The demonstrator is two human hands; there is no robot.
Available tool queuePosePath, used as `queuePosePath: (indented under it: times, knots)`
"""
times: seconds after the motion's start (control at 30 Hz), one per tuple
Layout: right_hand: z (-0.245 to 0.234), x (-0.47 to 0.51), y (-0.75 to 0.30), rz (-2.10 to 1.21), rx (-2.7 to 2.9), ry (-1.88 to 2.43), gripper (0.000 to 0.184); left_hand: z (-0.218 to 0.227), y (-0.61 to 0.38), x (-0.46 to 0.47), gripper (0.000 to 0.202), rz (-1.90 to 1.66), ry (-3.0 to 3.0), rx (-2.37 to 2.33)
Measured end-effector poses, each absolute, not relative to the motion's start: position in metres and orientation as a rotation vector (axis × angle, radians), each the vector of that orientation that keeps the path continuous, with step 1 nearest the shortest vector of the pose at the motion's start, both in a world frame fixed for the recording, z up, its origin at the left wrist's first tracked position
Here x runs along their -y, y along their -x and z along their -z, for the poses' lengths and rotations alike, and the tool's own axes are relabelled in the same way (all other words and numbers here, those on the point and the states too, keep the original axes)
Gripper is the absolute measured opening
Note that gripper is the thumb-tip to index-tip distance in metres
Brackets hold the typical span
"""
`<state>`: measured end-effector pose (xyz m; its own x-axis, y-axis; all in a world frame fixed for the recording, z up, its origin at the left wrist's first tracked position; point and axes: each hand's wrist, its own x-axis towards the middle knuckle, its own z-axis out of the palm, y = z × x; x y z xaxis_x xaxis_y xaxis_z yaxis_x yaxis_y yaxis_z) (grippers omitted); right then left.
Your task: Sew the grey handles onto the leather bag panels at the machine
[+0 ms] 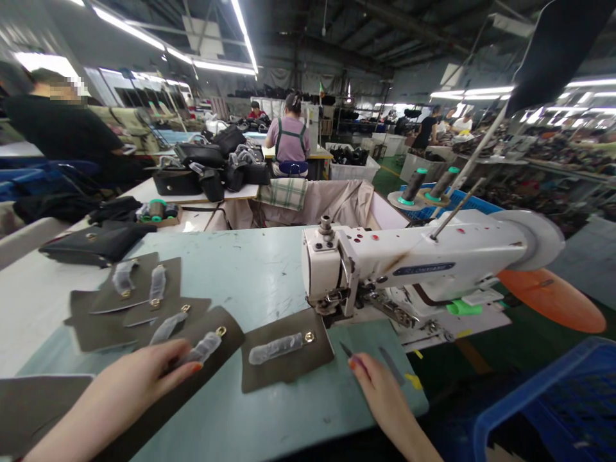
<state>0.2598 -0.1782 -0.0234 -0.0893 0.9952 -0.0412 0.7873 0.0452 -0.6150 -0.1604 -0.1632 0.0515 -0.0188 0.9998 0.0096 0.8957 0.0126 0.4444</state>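
Observation:
My left hand [144,378] is closed on a dark olive leather panel [231,327], with its thumb by the panel's plastic-wrapped strap [206,347] and gold ring. My right hand [380,388] is closed round a small tool with a dark pointed blade [345,350]; its handle is mostly hidden by the fingers. Between the hands lies another olive panel [308,372] with a wrapped strap [276,348], its far edge near the sewing machine's needle area. Several similar panels [96,321] overlap on the table left of my left hand.
A white sewing machine [385,256] stands on the pale green table [231,269]. Beyond are a black bag [96,242], heaped black bags [212,154] and thread cones [414,186]. A blue crate [543,391] sits at lower right. Other people work farther back.

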Motion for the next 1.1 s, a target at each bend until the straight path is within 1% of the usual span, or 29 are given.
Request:
queuePosePath:
  times: [0.07,0.1,0.13,0.2,0.27,0.3,0.33,0.37,0.4,0.43,0.47,0.5,0.57,0.6,0.67,0.73,0.87,1.0,1.1]
  knots:
    - [0.048,0.184,-0.292,-0.723,1.85,1.901,0.032,-0.063,0.151,0.129,0.029,-0.235,-2.118,-1.908]
    - [0.059,0.183,-0.303,-0.711,1.839,1.957,0.032,-0.072,0.141,0.11,0.031,-0.273,-2.188,-1.904]
    - [0.068,0.181,-0.309,-0.682,1.839,2.015,0.032,-0.084,0.128,0.091,0.033,-0.451,-2.226,-1.969]
    - [0.078,0.174,-0.309,-0.552,1.874,2.062,0.029,-0.108,0.096,0.065,0.039,-0.944,-2.301,-1.822]
    - [0.079,0.163,-0.298,-0.358,1.91,2.002,0.029,-0.118,0.063,0.063,0.043,-1.195,-2.367,-1.632]
    - [0.076,0.158,-0.29,-0.286,1.922,1.928,0.03,-0.115,0.048,0.072,0.04,-1.25,-2.361,-1.532]
    - [0.072,0.154,-0.282,-0.264,1.926,1.841,0.032,-0.103,0.034,0.088,0.031,-1.254,-2.314,-1.446]
    - [0.068,0.15,-0.274,-0.3,1.919,1.752,0.032,-0.085,0.023,0.109,0.019,-1.186,-2.278,-1.348]
    - [0.063,0.147,-0.267,-0.384,1.9,1.669,0.032,-0.061,0.013,0.133,0.018,-1.043,-2.245,-1.258]
    - [0.058,0.144,-0.26,-0.493,1.875,1.586,0.033,-0.033,0.005,0.157,0.022,-0.925,-2.204,-1.225]
    - [0.053,0.142,-0.253,-0.602,1.846,1.514,0.035,-0.003,-0.001,0.178,0.022,-0.868,-2.168,-1.256]
    - [0.049,0.14,-0.246,-0.693,1.812,1.46,0.036,0.025,-0.005,0.195,0.022,-0.913,-2.125,-1.38]
    - [0.042,0.138,-0.232,-0.802,1.758,1.39,0.036,0.072,-0.012,0.21,0.042,-1.001,-2.061,-1.672]
    - [0.039,0.136,-0.225,-0.833,1.746,1.37,0.036,0.087,-0.014,0.207,0.053,-1.0,-2.074,-1.752]
    - [0.035,0.135,-0.211,-0.856,1.727,1.365,0.034,0.1,-0.015,0.185,0.068,-0.963,-2.192,-1.77]
    - [0.032,0.135,-0.2,-0.857,1.692,1.377,0.035,0.093,-0.014,0.154,0.072,-0.927,-2.362,-1.723]
    - [0.034,0.137,-0.19,-0.951,1.568,1.318,0.039,0.047,-0.004,0.113,0.053,-0.728,-2.687,-1.503]
    - [0.041,0.137,-0.188,-1.106,1.436,1.301,0.045,0.004,0.001,0.111,0.047,-0.457,-2.805,-1.498]
    - [0.044,0.137,-0.188,-1.164,1.376,1.301,0.045,-0.006,-0.002,0.114,0.045,-0.394,-2.812,-1.505]
